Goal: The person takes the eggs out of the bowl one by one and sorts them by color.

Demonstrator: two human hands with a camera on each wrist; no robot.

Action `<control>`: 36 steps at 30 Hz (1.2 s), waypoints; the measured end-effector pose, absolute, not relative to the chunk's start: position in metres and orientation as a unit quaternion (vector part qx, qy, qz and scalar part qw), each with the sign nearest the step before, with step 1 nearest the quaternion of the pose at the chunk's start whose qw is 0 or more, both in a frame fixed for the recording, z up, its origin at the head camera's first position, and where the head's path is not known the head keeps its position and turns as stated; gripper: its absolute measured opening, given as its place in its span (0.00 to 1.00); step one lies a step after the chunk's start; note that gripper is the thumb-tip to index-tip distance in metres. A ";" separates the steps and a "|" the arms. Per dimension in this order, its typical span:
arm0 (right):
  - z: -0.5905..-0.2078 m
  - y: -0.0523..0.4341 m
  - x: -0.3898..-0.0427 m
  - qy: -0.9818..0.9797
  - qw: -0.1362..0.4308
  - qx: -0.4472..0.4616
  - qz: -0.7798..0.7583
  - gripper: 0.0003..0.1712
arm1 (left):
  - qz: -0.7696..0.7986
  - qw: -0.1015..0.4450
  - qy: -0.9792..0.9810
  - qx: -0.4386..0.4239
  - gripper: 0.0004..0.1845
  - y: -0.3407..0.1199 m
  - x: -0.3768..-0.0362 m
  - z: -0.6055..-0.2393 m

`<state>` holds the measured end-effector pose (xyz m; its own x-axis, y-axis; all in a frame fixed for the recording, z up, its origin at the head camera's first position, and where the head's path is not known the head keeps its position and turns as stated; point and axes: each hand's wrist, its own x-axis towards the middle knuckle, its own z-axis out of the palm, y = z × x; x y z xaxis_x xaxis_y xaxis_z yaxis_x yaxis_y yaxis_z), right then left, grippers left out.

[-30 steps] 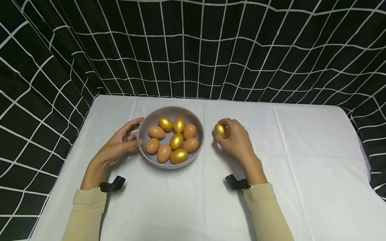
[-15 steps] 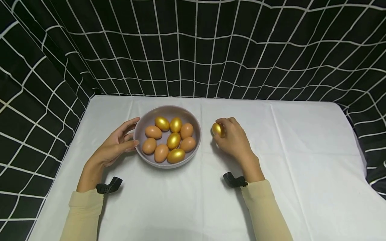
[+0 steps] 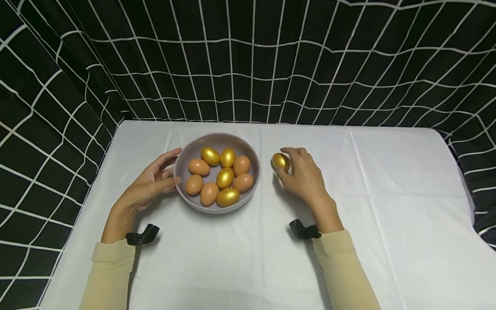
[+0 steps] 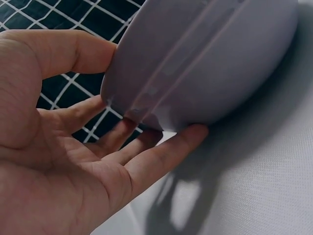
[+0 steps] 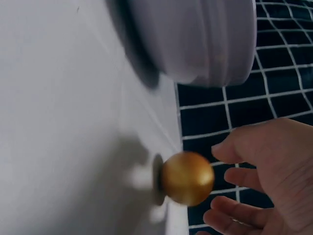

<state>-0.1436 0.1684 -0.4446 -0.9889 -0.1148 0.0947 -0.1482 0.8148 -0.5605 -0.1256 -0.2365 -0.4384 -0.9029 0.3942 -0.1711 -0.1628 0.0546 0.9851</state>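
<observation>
A round mauve bowl [image 3: 218,209] stands on the white cloth, holding several brown eggs [image 3: 199,167] and several golden eggs [image 3: 227,197]. At its left side is my left hand [image 3: 155,178], thumb tip at the rim and slightly bent fingers touching the outer wall. The left wrist view shows these fingers [image 4: 161,159] spread along the bowl's side [image 4: 205,63]. Right of the bowl, a single golden egg [image 3: 280,162] rests on the cloth. My right hand [image 3: 304,176] is beside it, and the right wrist view shows a gap between the egg [image 5: 188,178] and the parted fingers [image 5: 239,213].
White cloth [image 3: 217,262] covers the table, with creases running through it. Black fabric with a white grid [image 3: 248,64] rises behind the table and at both sides. Each wrist wears a small black camera mount [image 3: 143,235].
My right thumb and fingers have loosened from the golden egg, which now shows more fully to their left. My left hand stays at the bowl; the whole head view has shifted slightly.
</observation>
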 end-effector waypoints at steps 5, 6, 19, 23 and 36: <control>-0.433 0.160 -0.139 -0.946 0.061 0.077 0.309 0.29 | 0.687 0.201 0.693 0.084 0.45 -0.237 -0.125 -0.438; -0.431 0.158 -0.139 -0.944 0.067 0.082 0.313 0.28 | 0.688 0.202 0.692 0.083 0.45 -0.237 -0.124 -0.439; -0.386 0.120 -0.156 -0.929 0.030 0.200 0.309 0.26 | 0.681 0.201 0.699 0.081 0.45 -0.237 -0.125 -0.438; -0.380 0.104 -0.161 -0.924 0.012 0.241 0.298 0.25 | 0.682 0.204 0.698 0.081 0.45 -0.237 -0.126 -0.437; -0.367 0.061 -0.176 -0.915 -0.054 0.322 0.238 0.29 | 0.679 0.209 0.700 0.075 0.46 -0.234 -0.124 -0.435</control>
